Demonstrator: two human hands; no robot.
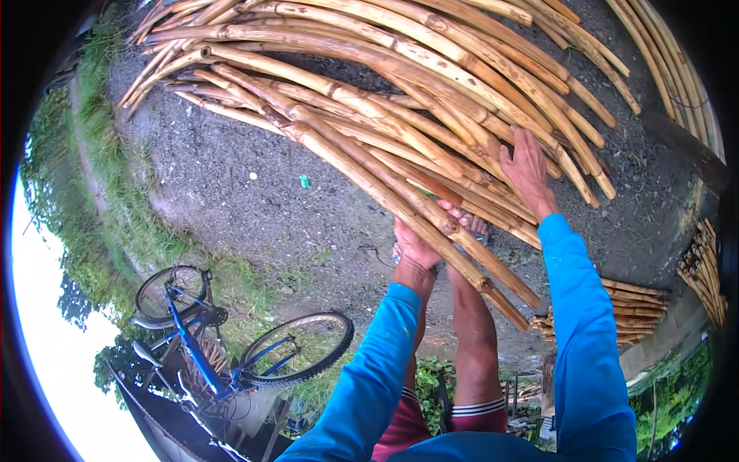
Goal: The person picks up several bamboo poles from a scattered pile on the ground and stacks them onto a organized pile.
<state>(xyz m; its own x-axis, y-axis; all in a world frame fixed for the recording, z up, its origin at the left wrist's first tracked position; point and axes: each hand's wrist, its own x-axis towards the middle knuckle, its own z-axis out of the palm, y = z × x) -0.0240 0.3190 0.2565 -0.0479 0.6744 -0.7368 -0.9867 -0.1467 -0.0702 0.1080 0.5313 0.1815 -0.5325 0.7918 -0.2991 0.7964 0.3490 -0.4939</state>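
Long peeled yellow-brown bamboo poles (369, 100) lie in a loose pile across the ground before me. My left hand (416, 245) is closed at the underside of the nearest bamboo pole (385, 196), its fingers partly hidden by the pole. A second pole runs close alongside that one. Farther right, my right hand (530, 173) lies over the poles at the pile's right part, thumb apart from the fingers. Between the hands, a flat reddish-brown piece (437, 187) shows among the poles; its kind is unclear.
A blue bicycle (196, 350) stands at the lower left beside grass (100, 146). More pole bundles lie at the upper right (670, 61) and right (635, 308). A dark beam (685, 150) crosses the right side. My bare legs (471, 331) are below the near poles.
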